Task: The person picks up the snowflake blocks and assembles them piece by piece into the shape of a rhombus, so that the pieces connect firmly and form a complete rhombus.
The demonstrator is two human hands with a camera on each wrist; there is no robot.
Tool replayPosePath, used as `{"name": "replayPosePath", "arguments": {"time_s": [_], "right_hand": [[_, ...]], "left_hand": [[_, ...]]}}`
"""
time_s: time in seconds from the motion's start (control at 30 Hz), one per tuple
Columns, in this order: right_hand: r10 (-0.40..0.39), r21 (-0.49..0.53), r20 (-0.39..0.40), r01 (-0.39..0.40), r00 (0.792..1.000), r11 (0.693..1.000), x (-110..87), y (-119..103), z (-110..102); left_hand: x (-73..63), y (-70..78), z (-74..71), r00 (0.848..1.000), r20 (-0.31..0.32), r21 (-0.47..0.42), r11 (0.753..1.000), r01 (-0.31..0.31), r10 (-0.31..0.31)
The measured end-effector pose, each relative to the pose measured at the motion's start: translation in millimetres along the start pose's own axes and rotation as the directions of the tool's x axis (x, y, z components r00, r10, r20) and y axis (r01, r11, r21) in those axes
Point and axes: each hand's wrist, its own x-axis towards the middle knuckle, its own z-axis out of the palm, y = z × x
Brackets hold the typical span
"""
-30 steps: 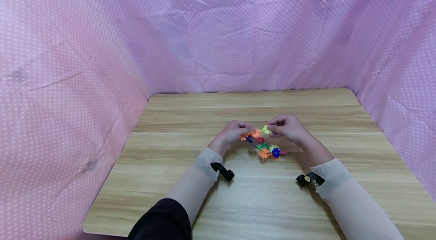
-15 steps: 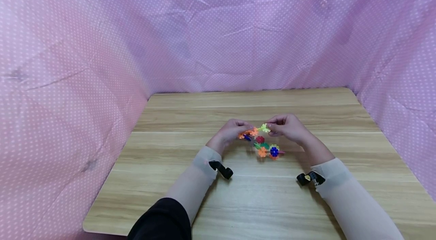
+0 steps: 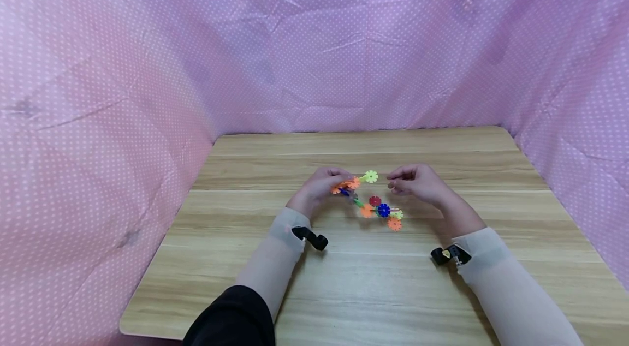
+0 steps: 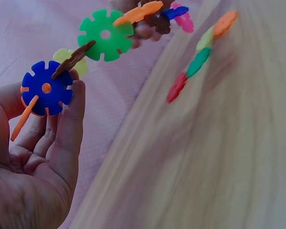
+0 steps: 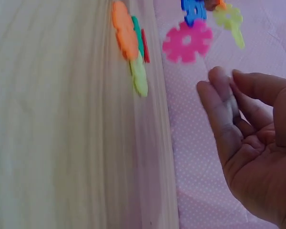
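Note:
My left hand [image 3: 316, 188] pinches one end of a chain of linked, notched plastic snowflake discs and holds it above the table. In the left wrist view a blue disc [image 4: 43, 98] sits at the fingertips, with a green disc [image 4: 105, 36] farther along. A yellow disc [image 3: 371, 176] sticks out toward my right hand, and a pink disc [image 5: 187, 42] hangs at the far end in the right wrist view. My right hand [image 3: 417, 185] holds nothing; its fingers are loosely bent, a small gap away from the yellow disc.
A separate short row of joined discs lies on the wooden table [image 3: 314, 280], with a red disc [image 3: 375, 201] at one end and an orange disc [image 3: 395, 224] at the other. Pink dotted cloth [image 3: 314, 62] hangs around the table's back and sides.
My left hand has drawn the chain to the left, uncovering more of the row on the table. My right hand has let go of the yellow disc and stays nearly in place.

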Motion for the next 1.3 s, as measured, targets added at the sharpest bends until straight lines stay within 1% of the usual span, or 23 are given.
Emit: {"name": "replayPosePath", "arguments": {"time_s": [0.07,0.13,0.2,0.27,0.37,0.43,0.5,0.63,0.7,0.8,0.87,0.93,1.1,1.3], "right_hand": [[-0.003,-0.058,0.015,0.004,1.0,0.998,-1.1,2.1,-4.0],[-0.001,-0.122,0.026,0.005,1.0,0.993,-2.5,3.2,-7.2],[0.012,-0.196,0.054,-0.001,0.998,0.981,-4.1,3.6,-9.3],[0.04,-0.251,0.103,-0.013,0.994,0.968,-5.1,3.6,-9.9],[0.091,-0.304,0.185,-0.031,0.978,0.952,-5.5,4.0,-8.1],[0.115,-0.308,0.218,-0.043,0.969,0.95,-4.9,5.1,-6.2],[0.119,-0.316,0.229,-0.042,0.966,0.948,-4.4,6.3,-4.6],[0.115,-0.334,0.223,-0.036,0.968,0.942,-4.0,8.7,-3.6],[0.109,-0.348,0.203,-0.033,0.973,0.937,-3.9,9.9,-4.2],[0.105,-0.368,0.155,-0.042,0.982,0.929,-4.3,11.8,-6.3],[0.099,-0.394,0.115,-0.046,0.988,0.918,-3.8,13.2,-8.1],[0.093,-0.409,0.089,-0.049,0.992,0.911,-3.3,14.4,-9.7],[0.096,-0.418,0.065,-0.06,0.993,0.907,-2.1,16.3,-10.9],[0.099,-0.444,0.038,-0.072,0.994,0.893,-1.0,17.7,-10.7]], "left_hand": [[-2.4,2.2,-6.2,1.0,0.005,-0.064,0.998,0.022,-0.022],[-4.3,3.9,-13.2,0.999,0.012,-0.108,0.994,0.031,-0.03],[-4.7,4.3,-20.2,1.0,0.007,-0.126,0.992,0.026,-0.025],[-3.5,3.4,-26.8,1.0,-0.004,-0.097,0.995,-0.001,0.0],[-1.4,1.8,-32.9,0.999,-0.011,-0.051,0.998,-0.03,0.03],[0.0,0.7,-34.5,0.999,-0.006,-0.029,0.999,-0.043,0.043],[1.1,0.0,-34.4,0.999,0.002,-0.023,0.999,-0.043,0.043],[2.7,-1.5,-31.9,1.0,-0.005,-0.021,0.999,-0.03,0.03],[2.6,-1.9,-30.6,1.0,-0.011,-0.018,1.0,-0.024,0.024],[2.8,-2.5,-29.4,1.0,-0.016,-0.013,1.0,-0.02,0.02],[3.0,-2.5,-29.7,1.0,-0.016,-0.004,1.0,-0.024,0.024],[3.6,-2.9,-30.6,1.0,-0.017,0.002,1.0,-0.025,0.025],[3.9,-3.5,-31.8,0.999,-0.016,0.005,1.0,-0.031,0.031],[4.8,-5.0,-30.2,0.998,-0.002,0.016,0.998,-0.059,0.059]]}}
